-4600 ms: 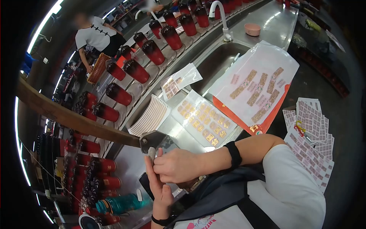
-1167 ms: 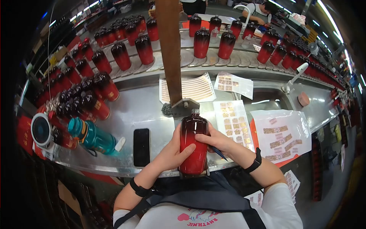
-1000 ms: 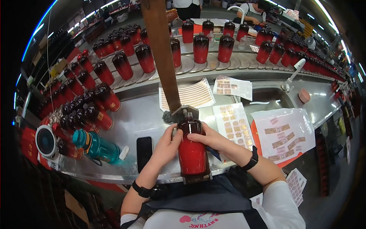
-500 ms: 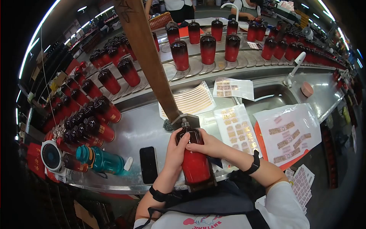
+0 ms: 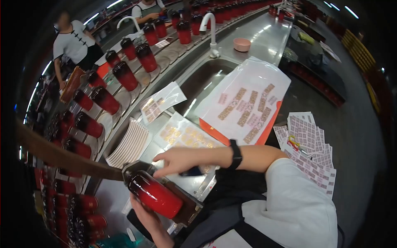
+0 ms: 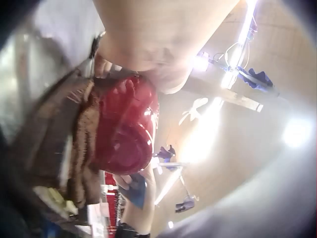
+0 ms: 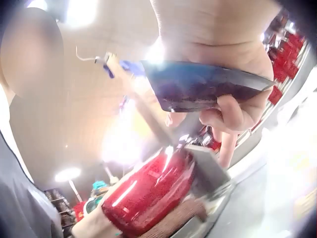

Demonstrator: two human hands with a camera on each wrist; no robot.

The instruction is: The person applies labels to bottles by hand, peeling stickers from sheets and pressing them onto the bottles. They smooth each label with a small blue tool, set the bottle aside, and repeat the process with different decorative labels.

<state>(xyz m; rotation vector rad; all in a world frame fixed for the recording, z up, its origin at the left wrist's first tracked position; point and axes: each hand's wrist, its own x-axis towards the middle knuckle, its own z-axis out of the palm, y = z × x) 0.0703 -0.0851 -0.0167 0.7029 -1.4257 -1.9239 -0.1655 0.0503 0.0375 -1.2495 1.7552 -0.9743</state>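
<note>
A glossy red bottle [image 5: 159,194] with a black shoulder lies tilted in a dark, rough-surfaced holder [image 5: 189,203]. Along its lower left side in the head view, my left hand [image 5: 145,213] holds it, the fingers partly hidden beneath; the left wrist view shows that hand [image 6: 163,44] against the bottle [image 6: 126,129]. Off the bottle's surface, near its shoulder, is my right hand [image 5: 182,160]. In the right wrist view its curled fingers grip a dark blue flat piece [image 7: 203,87] against the palm, while another finger extends beyond the red bottle [image 7: 151,193].
A wooden bar [image 5: 70,155] reaches the holder's far end. Gold label sheets [image 5: 186,134], a striped sheet [image 5: 130,142] and a large printed sheet [image 5: 244,99] lie near the sink [image 5: 206,80]. Red-black bottles [image 5: 105,100] line the conveyor; a person [image 5: 76,45] stands beyond.
My right hand has come off the bottle, while my left hand has shifted to its lower side. The head view has turned, bringing the label sheets and floor at right further into view.
</note>
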